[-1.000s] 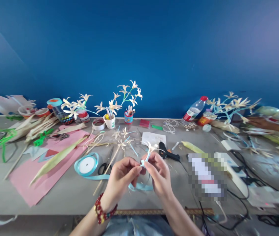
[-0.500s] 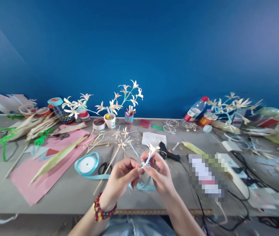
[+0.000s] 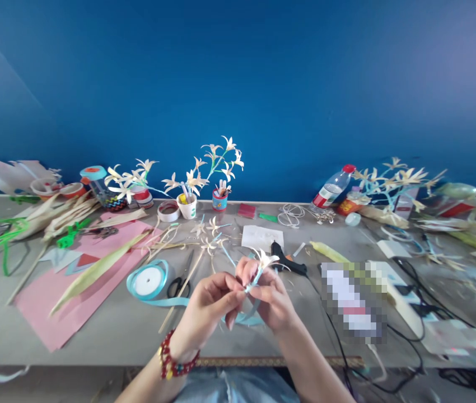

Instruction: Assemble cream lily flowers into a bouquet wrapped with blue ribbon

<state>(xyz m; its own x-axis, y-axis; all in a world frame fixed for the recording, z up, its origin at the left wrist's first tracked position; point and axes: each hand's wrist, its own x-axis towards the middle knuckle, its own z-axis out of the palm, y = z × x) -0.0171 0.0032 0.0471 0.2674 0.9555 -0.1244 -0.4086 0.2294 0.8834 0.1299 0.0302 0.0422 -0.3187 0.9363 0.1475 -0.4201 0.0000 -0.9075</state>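
Note:
A cream handmade flower (image 3: 265,259) with a thin blue-wrapped stem is held between both hands over the table's front middle. My left hand (image 3: 220,296), above a red bead bracelet, pinches the lower stem end with thumb and fingertips. My right hand (image 3: 272,294) grips the stem just under the petals. Light blue ribbon (image 3: 248,319) hangs in a loop below the hands and trails on the table. Left of my hands lies the ribbon spool (image 3: 149,281), its band running toward my left wrist. Black scissors (image 3: 178,287) lie beside it, partly under a thin stick.
A black glue gun (image 3: 289,260) lies right of the hands, its cord running forward. Several loose flowers (image 3: 210,244) lie behind them. Pink paper (image 3: 53,313) with a dried husk is at left; a white power strip (image 3: 406,308) with cables is at right. Cups and a bottle (image 3: 334,189) line the wall.
The flower has tilted to the right and slightly down, and more of its blue stem shows. Both hands have shifted slightly, still pinching the stem.

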